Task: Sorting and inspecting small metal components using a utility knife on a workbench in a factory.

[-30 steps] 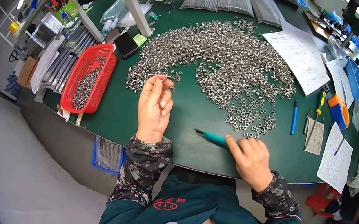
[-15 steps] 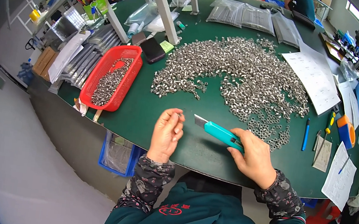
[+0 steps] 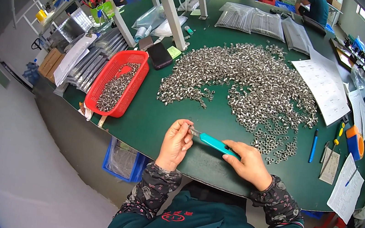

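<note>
My right hand (image 3: 249,165) is closed around a teal utility knife (image 3: 213,142). The knife's extended blade points left and meets the fingertips of my left hand (image 3: 174,144). Thumb and forefinger there pinch a small metal ring (image 3: 190,127), largely covered by the fingers, and the blade tip appears to touch it. Beyond my hands, a big heap of similar small metal rings (image 3: 252,77) spreads over the green table (image 3: 144,125). A red plastic basket (image 3: 125,102) left of my hands holds more of these small metal pieces.
Papers (image 3: 322,88), a blue pen (image 3: 313,146), a yellow-handled screwdriver (image 3: 338,133) and an orange-and-blue tape roll (image 3: 355,142) lie to the right. A black case (image 3: 159,56) is beyond the basket. Bagged rods (image 3: 251,20) lie at the back. A shelf post (image 3: 174,23) stands at back left.
My right hand has brought the knife leftward, so its blade now reaches the ring in my left fingertips. Before, a gap lay between them. The whole view has shifted slightly.
</note>
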The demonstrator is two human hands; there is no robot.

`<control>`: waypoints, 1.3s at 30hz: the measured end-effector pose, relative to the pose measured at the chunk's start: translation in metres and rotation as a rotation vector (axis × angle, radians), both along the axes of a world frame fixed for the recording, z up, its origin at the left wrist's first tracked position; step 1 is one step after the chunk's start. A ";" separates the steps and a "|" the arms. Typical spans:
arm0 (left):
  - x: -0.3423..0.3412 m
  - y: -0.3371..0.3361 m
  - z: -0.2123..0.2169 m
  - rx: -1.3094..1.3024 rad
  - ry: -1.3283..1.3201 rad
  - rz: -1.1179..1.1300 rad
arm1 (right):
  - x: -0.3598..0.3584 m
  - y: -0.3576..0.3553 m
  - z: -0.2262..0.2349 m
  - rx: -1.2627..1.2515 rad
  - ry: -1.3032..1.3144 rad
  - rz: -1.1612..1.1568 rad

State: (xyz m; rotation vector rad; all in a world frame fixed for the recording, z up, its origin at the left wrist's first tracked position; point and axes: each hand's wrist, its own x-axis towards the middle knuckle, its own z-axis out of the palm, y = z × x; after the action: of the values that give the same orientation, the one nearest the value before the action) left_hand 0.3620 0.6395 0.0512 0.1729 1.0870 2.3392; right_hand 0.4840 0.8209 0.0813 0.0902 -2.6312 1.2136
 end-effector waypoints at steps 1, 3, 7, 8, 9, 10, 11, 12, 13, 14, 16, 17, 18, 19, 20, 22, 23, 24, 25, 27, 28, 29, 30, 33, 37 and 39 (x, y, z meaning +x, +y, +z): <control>0.000 0.001 0.000 -0.007 0.003 -0.003 | 0.000 0.000 -0.001 -0.018 0.006 0.008; -0.001 0.004 -0.001 -0.012 0.003 -0.007 | 0.000 0.002 -0.003 -0.039 0.012 0.013; -0.003 0.006 -0.005 -0.039 -0.006 -0.017 | -0.001 0.007 -0.003 -0.022 0.027 0.007; -0.003 0.007 -0.005 -0.041 -0.006 -0.018 | 0.000 0.008 -0.002 0.016 0.025 -0.003; -0.004 0.008 -0.004 -0.050 -0.011 -0.026 | 0.001 0.008 0.001 0.014 0.026 -0.004; -0.004 0.007 -0.004 -0.058 -0.014 -0.028 | 0.001 0.006 0.005 0.102 0.043 -0.037; -0.004 0.007 -0.003 -0.059 -0.010 -0.022 | 0.001 0.006 0.009 0.191 0.063 -0.070; -0.002 0.006 -0.002 -0.046 -0.030 -0.031 | 0.002 0.005 0.009 0.190 0.070 -0.063; -0.003 0.006 0.000 -0.029 -0.040 -0.035 | 0.003 0.004 0.008 0.149 0.151 -0.094; -0.003 0.008 0.005 -0.050 -0.071 -0.016 | 0.003 0.005 0.007 0.109 0.236 -0.123; -0.008 0.004 0.009 -0.005 -0.115 -0.012 | 0.006 0.008 0.007 0.102 0.265 -0.138; -0.010 0.002 0.011 0.003 -0.133 -0.004 | 0.010 0.008 0.006 0.088 0.265 -0.170; -0.014 0.000 0.016 0.010 -0.117 0.011 | 0.010 0.009 0.005 0.093 0.275 -0.169; -0.017 -0.004 0.021 0.015 -0.081 0.022 | 0.012 0.008 0.006 0.094 0.286 -0.155; -0.019 -0.009 0.025 0.019 -0.047 0.032 | 0.013 0.007 0.006 0.092 0.264 -0.150; -0.029 -0.015 0.034 -0.023 0.013 0.068 | 0.013 0.006 0.005 0.093 0.245 -0.150; -0.035 -0.018 0.037 -0.070 0.061 0.091 | 0.014 0.006 0.005 0.099 0.248 -0.145; -0.041 -0.019 0.040 -0.081 0.087 0.103 | 0.014 0.007 0.006 0.100 0.237 -0.148; -0.048 -0.023 0.043 -0.119 0.119 0.128 | 0.014 0.006 0.006 0.096 0.226 -0.146; -0.063 -0.030 0.052 -0.178 0.170 0.159 | 0.013 0.006 0.007 0.104 0.218 -0.136; -0.073 -0.032 0.056 -0.198 0.204 0.161 | 0.013 0.006 0.005 0.112 0.206 -0.135; -0.081 -0.033 0.064 -0.247 0.240 0.183 | 0.012 0.007 0.004 0.117 0.199 -0.131; -0.090 -0.034 0.071 -0.265 0.267 0.206 | 0.012 0.007 0.002 0.122 0.194 -0.122; -0.129 -0.030 0.086 -0.253 0.320 0.202 | 0.014 0.009 0.000 0.166 0.168 -0.122; -0.192 -0.031 0.103 -0.266 0.284 0.257 | 0.007 0.009 0.001 0.180 0.139 -0.097; -0.223 -0.028 0.105 -0.226 0.257 0.263 | 0.007 0.009 0.001 0.228 0.126 -0.100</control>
State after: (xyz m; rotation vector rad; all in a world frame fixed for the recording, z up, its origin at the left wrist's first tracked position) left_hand 0.1394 0.6110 0.1565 0.2650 1.5754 2.4451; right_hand 0.4910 0.8300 0.0819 0.0716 -2.6185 0.8451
